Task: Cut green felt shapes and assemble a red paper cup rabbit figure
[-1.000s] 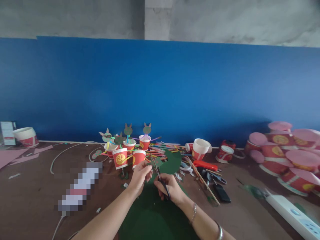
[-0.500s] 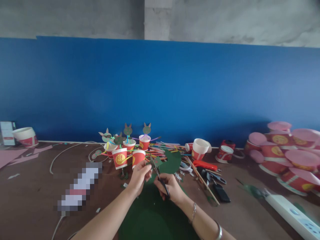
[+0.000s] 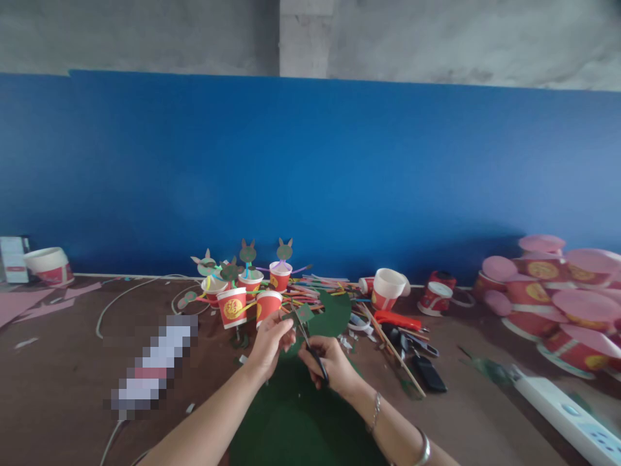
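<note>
My left hand (image 3: pixel 269 343) pinches a small dark green paper piece (image 3: pixel 303 314) just above the table. My right hand (image 3: pixel 330 366) is closed round the black handles of scissors (image 3: pixel 310 346), whose blades point up at that piece. A large dark green paper sheet (image 3: pixel 301 421) lies under both hands. Just beyond them stand several red paper cups (image 3: pixel 233 305) with bunny-eared paper heads on coloured straws, and a heap of coloured straws (image 3: pixel 315 294).
A brown table (image 3: pixel 63 375) runs to a blue wall. A white cup (image 3: pixel 388 288), a red cutter (image 3: pixel 398 320) and dark tools lie to the right. Pink-lidded red cups (image 3: pixel 557 298) pile at far right. A white power strip (image 3: pixel 567 408) sits front right. Cable loops left.
The small green piece has turned slightly in my left fingers and the scissors have shifted a little. Both hands stay in the same place.
</note>
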{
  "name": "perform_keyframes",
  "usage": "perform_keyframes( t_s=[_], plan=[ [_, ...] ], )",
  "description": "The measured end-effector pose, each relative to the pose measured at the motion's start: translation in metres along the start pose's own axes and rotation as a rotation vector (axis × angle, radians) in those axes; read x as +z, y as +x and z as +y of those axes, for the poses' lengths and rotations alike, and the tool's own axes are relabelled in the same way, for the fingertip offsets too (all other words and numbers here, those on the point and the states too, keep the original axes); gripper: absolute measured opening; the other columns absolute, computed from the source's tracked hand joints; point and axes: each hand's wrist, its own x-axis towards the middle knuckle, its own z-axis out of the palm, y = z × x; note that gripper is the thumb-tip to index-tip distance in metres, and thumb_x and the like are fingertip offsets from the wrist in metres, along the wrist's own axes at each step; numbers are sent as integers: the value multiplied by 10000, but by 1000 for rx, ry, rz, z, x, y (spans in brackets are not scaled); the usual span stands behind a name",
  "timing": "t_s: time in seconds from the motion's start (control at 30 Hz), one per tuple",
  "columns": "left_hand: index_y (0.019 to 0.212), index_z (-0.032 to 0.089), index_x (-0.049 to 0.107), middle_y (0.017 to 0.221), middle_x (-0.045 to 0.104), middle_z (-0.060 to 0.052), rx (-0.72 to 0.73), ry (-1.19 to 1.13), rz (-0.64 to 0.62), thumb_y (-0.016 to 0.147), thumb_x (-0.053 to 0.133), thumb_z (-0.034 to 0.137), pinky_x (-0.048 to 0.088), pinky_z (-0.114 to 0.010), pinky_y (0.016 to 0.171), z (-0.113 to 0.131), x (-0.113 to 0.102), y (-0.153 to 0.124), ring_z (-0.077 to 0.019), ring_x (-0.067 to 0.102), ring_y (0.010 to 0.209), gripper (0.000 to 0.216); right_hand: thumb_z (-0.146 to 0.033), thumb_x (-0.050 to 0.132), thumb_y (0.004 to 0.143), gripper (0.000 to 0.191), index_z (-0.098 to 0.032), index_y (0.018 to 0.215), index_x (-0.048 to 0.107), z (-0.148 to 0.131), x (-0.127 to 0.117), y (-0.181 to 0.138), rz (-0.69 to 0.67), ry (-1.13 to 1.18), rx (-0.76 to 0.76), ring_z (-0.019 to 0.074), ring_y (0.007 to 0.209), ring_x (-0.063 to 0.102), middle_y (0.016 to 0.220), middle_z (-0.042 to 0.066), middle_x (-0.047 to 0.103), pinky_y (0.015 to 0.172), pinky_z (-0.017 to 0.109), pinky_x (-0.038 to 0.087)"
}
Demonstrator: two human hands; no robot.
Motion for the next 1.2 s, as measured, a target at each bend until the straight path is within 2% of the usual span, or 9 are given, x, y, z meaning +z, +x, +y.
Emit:
perform_keyframes(
  t_s=[0.17, 0.47, 0.67, 0.83, 0.93, 1.03, 1.1, 1.2],
  plan=[
    [676, 172, 457, 474, 560, 35, 14, -32, -41, 689, 618, 301, 294, -148, 399, 1, 0, -2, -52, 451, 400, 206, -370, 626, 691, 236, -146, 657, 562, 7, -1, 2, -1, -8, -25, 46, 278, 381, 369, -77, 454, 276, 142, 322],
    [691, 174, 462, 474, 519, 61, 21, -98, -49, 681, 618, 261, 276, -144, 386, 5, 2, -4, -55, 469, 415, 179, -403, 601, 714, 269, -147, 652, 543, 9, -1, 2, -9, -30, -34, 44, 271, 377, 373, -72, 449, 261, 137, 323],
    [694, 155, 471, 791, 647, -28, 32, -88, -63, 685, 604, 239, 292, -160, 399, 7, 2, -6, -52, 504, 468, 158, -369, 628, 688, 239, -144, 658, 553, 4, 0, -1, -4, 21, -26, 55, 283, 404, 376, -67, 466, 279, 150, 352],
    [683, 159, 470, 600, 576, 14, 19, -70, -81, 693, 610, 256, 288, -161, 399, 5, 4, -6, -62, 474, 463, 171, -345, 667, 648, 238, -138, 637, 549, 0, -1, -3, 78, 81, -93, 55, 310, 415, 408, -75, 444, 292, 152, 359],
    [652, 167, 441, 472, 452, 68, 12, -49, -48, 700, 636, 284, 257, -151, 390, 3, 5, -5, -38, 377, 408, 233, -362, 661, 655, 248, -141, 647, 547, 2, 0, -1, 92, 91, -114, 60, 328, 426, 422, -74, 446, 310, 162, 376],
    [642, 174, 408, 435, 364, 100, 3, -87, -13, 702, 654, 301, 208, -143, 373, 2, 7, -4, -22, 285, 376, 282, -379, 658, 660, 257, -147, 661, 546, 2, 0, 0, 72, 70, -90, 69, 341, 443, 416, -68, 468, 334, 170, 386],
    [659, 174, 420, 454, 385, 96, 9, -117, -5, 696, 662, 297, 211, -141, 371, 2, 9, -4, -22, 295, 382, 274, -384, 656, 665, 257, -149, 675, 550, 2, 1, -1, 51, 51, -80, 73, 352, 457, 421, -61, 492, 354, 174, 391],
    [668, 159, 453, 543, 499, 56, 10, -111, -2, 682, 670, 290, 250, -145, 377, 3, 12, -5, -21, 354, 404, 254, -392, 652, 675, 263, -145, 696, 563, 2, 1, -2, 23, 33, -82, 75, 361, 469, 436, -53, 514, 368, 176, 388]
  ],
)
